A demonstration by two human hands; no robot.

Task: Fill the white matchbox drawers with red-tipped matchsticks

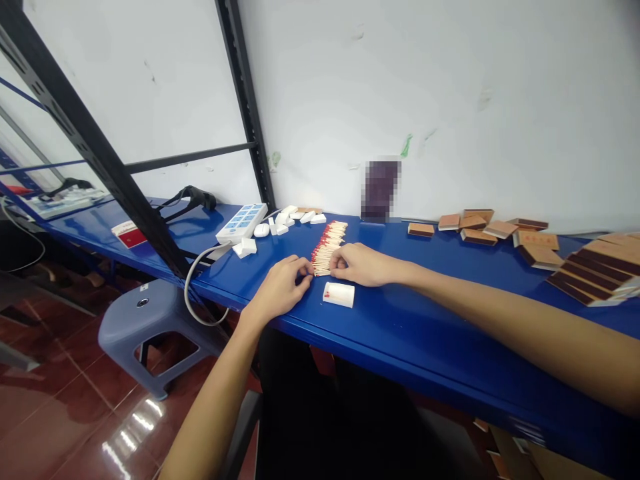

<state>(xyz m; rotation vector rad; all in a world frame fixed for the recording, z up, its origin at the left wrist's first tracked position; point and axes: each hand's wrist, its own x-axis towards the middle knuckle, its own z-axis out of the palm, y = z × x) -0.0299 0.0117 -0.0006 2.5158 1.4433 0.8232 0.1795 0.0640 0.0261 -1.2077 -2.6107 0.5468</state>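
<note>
A row of wooden matches (327,248) with red heads lies on the blue table, running back from my hands. My left hand (285,285) is at the row's near left end, thumb and forefinger curled close together on the red heads of the nearest matches. From the right, my right hand (363,264) pinches the bare ends of matches at the same near end, its fingertips partly hidden. Just in front of my hands sits a small white matchbox tray (341,295) with a few red match heads showing at its left end.
White empty-looking trays (287,219) lie behind, near a white-and-blue box (242,223) with a cable. Several matchboxes (477,227) are scattered at the right, with more stacked boxes (595,273) beyond. A black rack post (95,133) and a grey-blue stool (155,320) stand left.
</note>
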